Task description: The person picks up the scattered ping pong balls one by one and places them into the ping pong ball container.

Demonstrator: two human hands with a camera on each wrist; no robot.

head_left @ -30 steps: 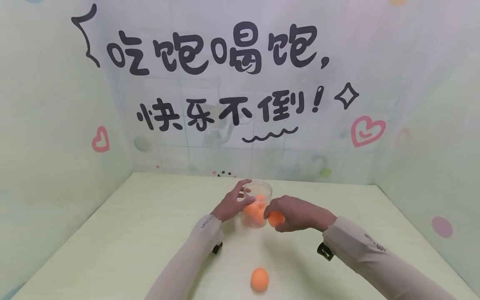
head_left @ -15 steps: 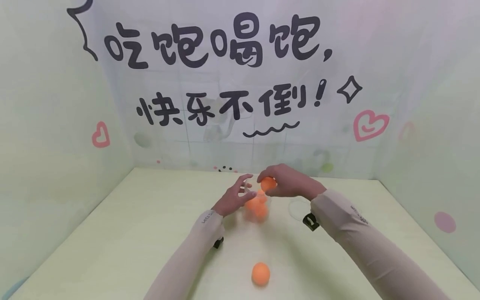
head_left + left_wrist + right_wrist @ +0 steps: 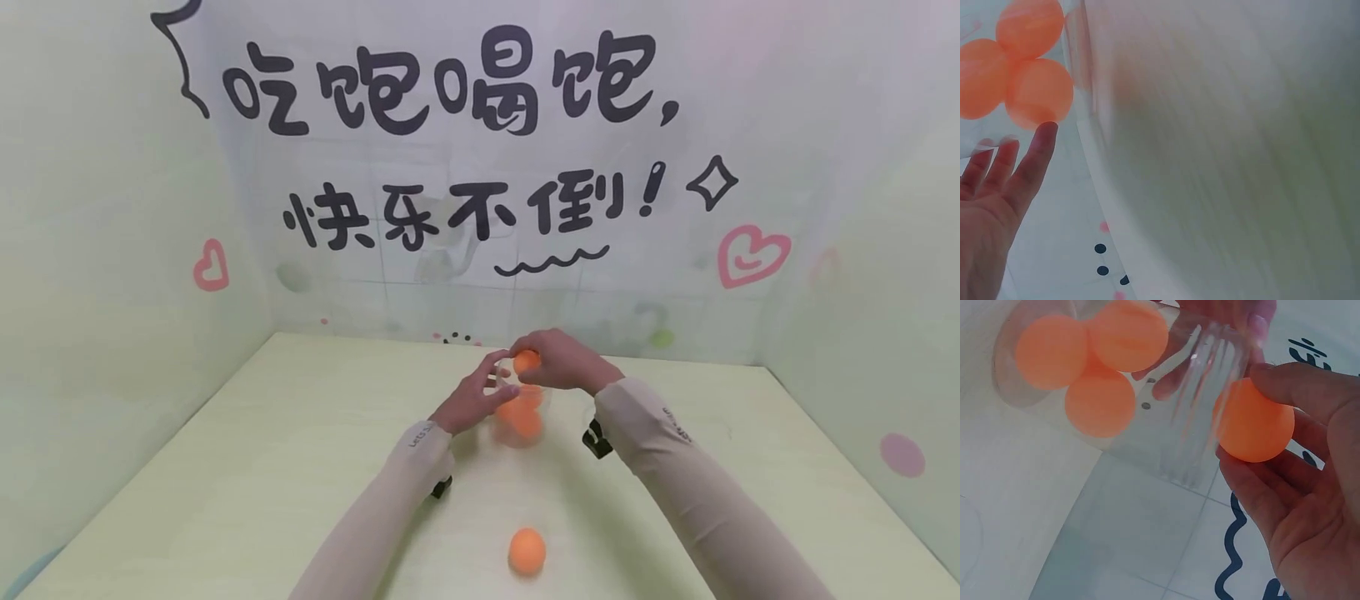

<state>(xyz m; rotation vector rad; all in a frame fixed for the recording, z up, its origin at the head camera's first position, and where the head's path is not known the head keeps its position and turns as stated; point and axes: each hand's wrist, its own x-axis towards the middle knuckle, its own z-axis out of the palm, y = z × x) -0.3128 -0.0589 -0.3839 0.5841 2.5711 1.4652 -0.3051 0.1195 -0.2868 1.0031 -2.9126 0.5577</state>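
1. The right hand [image 3: 558, 362] pinches an orange ball [image 3: 527, 361] just above the clear cup's [image 3: 517, 417] rim.
2. The left hand [image 3: 472, 402], fingers straight, touches the cup's side.
3. Three orange balls [image 3: 1094, 359] sit inside the cup.
4. Another ball [image 3: 527, 551] lies nearer on the counter [image 3: 262, 467].

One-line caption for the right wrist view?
Right hand holds an orange ball at the clear cup containing three balls.
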